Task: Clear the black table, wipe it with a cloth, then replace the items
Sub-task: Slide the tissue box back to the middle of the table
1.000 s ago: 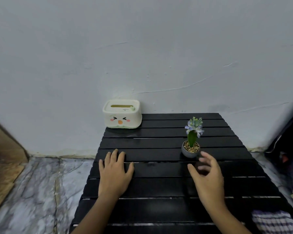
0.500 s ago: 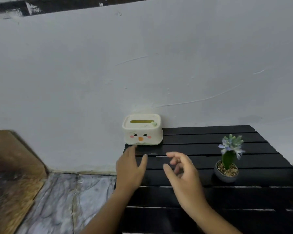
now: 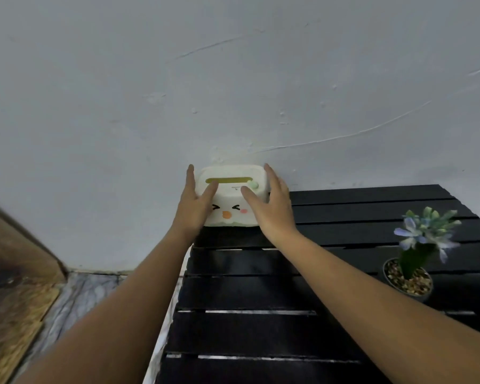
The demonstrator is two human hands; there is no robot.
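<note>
A cream tissue box (image 3: 230, 206) with a cartoon face and a yellow slot stands at the far left corner of the black slatted table (image 3: 261, 295), against the wall. My left hand (image 3: 196, 205) clasps its left side, thumb on the top. My right hand (image 3: 270, 207) clasps its right side, thumb on the lid beside a green knob. The box rests on the table. A small potted plant (image 3: 412, 261) with pale blue flowers stands on the table's right part.
A white plastered wall (image 3: 233, 79) rises right behind the table. Marble floor (image 3: 75, 295) lies to the left, with a brown wooden board (image 3: 9, 273) leaning at the far left.
Both hands have reached forward from the middle of the table to the tissue box and closed on its sides. The view has swung left, so the plant sits at the right edge.
</note>
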